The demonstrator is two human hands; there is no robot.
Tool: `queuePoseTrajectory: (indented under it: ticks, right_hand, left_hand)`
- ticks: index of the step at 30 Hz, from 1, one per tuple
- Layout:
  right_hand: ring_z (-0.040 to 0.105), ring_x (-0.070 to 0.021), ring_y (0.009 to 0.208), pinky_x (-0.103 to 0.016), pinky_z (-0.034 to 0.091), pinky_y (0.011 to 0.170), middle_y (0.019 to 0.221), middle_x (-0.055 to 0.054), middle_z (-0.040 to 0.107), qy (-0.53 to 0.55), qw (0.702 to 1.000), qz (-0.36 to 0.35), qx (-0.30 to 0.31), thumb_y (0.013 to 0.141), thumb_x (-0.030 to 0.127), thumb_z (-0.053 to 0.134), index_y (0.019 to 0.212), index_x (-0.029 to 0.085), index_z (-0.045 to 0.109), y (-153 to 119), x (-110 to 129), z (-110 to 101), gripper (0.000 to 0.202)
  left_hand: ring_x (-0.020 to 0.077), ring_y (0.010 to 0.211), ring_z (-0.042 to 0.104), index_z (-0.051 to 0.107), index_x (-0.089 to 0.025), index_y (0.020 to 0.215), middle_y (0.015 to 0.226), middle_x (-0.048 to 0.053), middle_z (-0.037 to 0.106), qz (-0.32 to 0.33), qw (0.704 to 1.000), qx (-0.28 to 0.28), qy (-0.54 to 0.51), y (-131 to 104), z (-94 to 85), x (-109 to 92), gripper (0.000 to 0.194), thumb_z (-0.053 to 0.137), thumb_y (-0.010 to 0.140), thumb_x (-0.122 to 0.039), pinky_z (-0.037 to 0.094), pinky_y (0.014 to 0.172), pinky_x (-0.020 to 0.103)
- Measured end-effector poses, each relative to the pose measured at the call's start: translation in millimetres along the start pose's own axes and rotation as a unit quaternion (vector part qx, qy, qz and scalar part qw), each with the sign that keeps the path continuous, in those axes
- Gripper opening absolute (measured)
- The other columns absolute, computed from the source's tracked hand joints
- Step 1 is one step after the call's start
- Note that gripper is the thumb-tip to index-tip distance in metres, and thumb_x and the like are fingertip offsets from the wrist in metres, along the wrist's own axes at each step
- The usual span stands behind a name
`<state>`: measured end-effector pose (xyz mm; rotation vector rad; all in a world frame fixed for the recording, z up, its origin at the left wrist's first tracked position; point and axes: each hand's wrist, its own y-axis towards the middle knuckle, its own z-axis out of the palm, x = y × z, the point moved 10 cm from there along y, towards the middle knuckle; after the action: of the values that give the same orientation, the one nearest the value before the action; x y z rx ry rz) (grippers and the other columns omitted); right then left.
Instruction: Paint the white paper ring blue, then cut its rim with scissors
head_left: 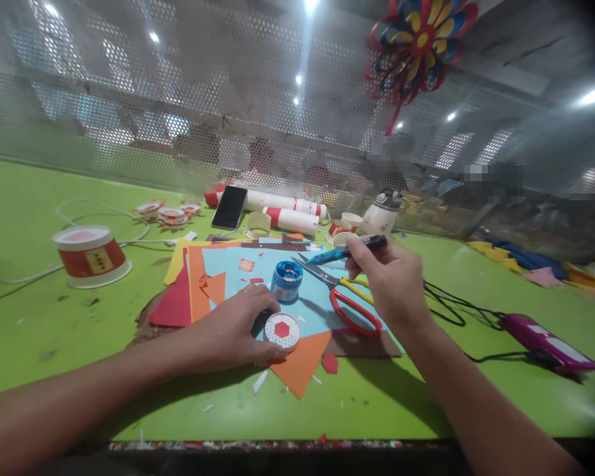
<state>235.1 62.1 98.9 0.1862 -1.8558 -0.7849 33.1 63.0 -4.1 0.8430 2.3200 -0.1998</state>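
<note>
My left hand (242,324) is closed round the edge of a small white disc (282,332), thumb in front. A red hexagon sits in the disc's middle, with blue dots around it. My right hand (391,277) pinches a black pen (361,246) whose front end is smeared blue. Its tip points left, above the scissors (354,311), which have red and yellow handles. Just behind the disc stands an open jar of blue paint (286,283). Light blue paper (317,311) lies under the jar and scissors.
Orange paper (302,363), a red hexagon (330,363) and scraps lie nearby. A red-and-white paper cup (92,254) stands upside down at left. Farther back are a phone (229,206), red-and-white tubes (292,221) and small wheel-like pieces (172,215). At right lies a corded magenta tool (548,340).
</note>
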Motion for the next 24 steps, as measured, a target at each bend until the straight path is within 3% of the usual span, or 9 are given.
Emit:
queuePoseTrajectory:
  ticks: [7, 15, 24]
  right_hand:
    - [0.05, -0.012, 0.05, -0.028, 0.041, 0.052, 0.053, 0.002, 0.057, -0.024, 0.995, 0.02, 0.092, 0.082, 0.043, 0.07, 0.063, 0.019, 0.058, -2, -4, 44, 0.033]
    - [0.045, -0.0117, 0.049, -0.027, 0.035, 0.048, 0.052, 0.005, 0.051, -0.066, 0.983, 0.04, 0.169, 0.075, 0.051, 0.072, 0.06, 0.02, 0.054, 6, -17, 78, 0.039]
    - [0.042, -0.0094, 0.048, -0.026, 0.033, 0.048, 0.049, 0.007, 0.048, -0.061, 0.976, 0.046, 0.205, 0.075, 0.045, 0.072, 0.057, 0.019, 0.053, 2, -23, 87, 0.037]
  left_hand:
    - [0.0291, 0.108, 0.056, 0.062, -0.019, 0.101, 0.117, 0.01, 0.06, 0.032, 0.999, -0.017, -0.002, 1, -1.9, -6, 0.044, 0.075, 0.073, -0.051, 0.049, 0.093, 0.042]
    - [0.0293, 0.105, 0.056, 0.061, -0.017, 0.102, 0.111, 0.011, 0.058, 0.029, 0.999, -0.016, 0.016, 0, -1.5, -7, 0.044, 0.074, 0.074, -0.049, 0.048, 0.09, 0.042]
    - [0.0297, 0.105, 0.056, 0.061, -0.018, 0.102, 0.113, 0.011, 0.059, 0.035, 0.999, -0.012, 0.013, 1, -1.0, -5, 0.048, 0.074, 0.075, -0.055, 0.048, 0.089, 0.042]
